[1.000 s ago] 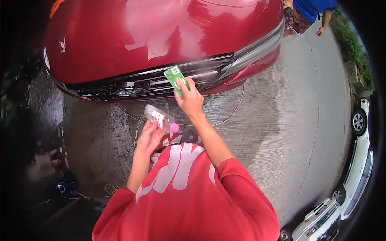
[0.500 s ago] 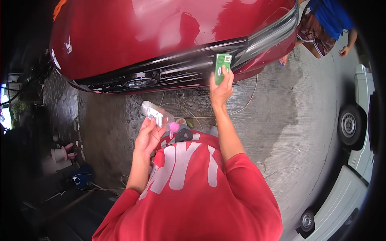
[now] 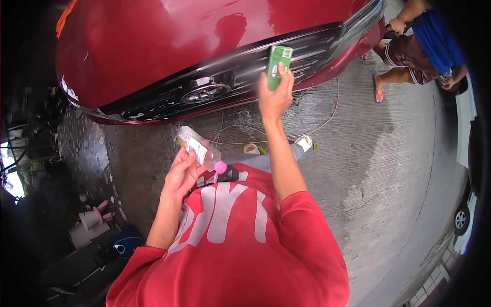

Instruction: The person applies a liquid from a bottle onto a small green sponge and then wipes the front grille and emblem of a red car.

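My right hand (image 3: 276, 100) is closed round a small green box (image 3: 280, 57) with a barcode at its upper end. Box and hand are over the dark grille (image 3: 312, 53) of a red car (image 3: 128, 46); whether the box touches it I cannot tell. Close to my body, my left hand (image 3: 180, 173) grips a clear plastic bottle (image 3: 210, 159) with a white label. Its pink cap (image 3: 220, 167) points down toward my red shirt, and the bottle lies tilted across my fingers. A chrome emblem (image 3: 206, 94) sits on the grille, left of the box.
A thin hose (image 3: 327, 118) curves over the partly wet concrete (image 3: 373, 169). My shoe (image 3: 304, 143) is near it. At the upper right stands another person in a blue shirt (image 3: 437, 43). Left, a white bucket (image 3: 91, 219) stands by a blue machine (image 3: 125, 244). A white vehicle (image 3: 464, 128) is far right.
The box and my right hand have moved up and slightly left in view. My shoes have come into sight below. The other person shows more fully, with one arm raised toward the car.
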